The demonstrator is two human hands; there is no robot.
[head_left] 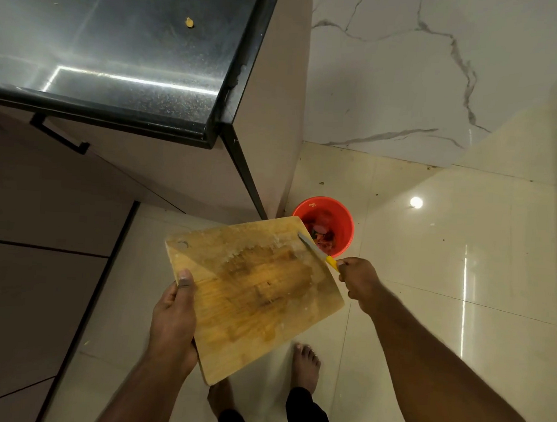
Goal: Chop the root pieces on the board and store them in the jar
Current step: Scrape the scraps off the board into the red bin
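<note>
A wooden chopping board point(253, 293) is held tilted above the floor, its far corner over a red bucket point(344, 220). My left hand point(174, 318) grips the board's near left edge, thumb on top. My right hand point(360, 283) holds a knife point(314, 249) with a yellow handle, its blade lying on the board's far right edge next to the bucket. The board's surface shows wet stains and small pale scraps, with no whole root pieces on it. No jar is in view.
A dark stone counter point(133, 58) with one small yellow piece point(189, 22) on it stands at upper left, cabinet fronts below it. The bucket holds reddish scraps. Glossy cream floor tiles and a marble wall lie to the right. My bare feet point(306, 367) are below the board.
</note>
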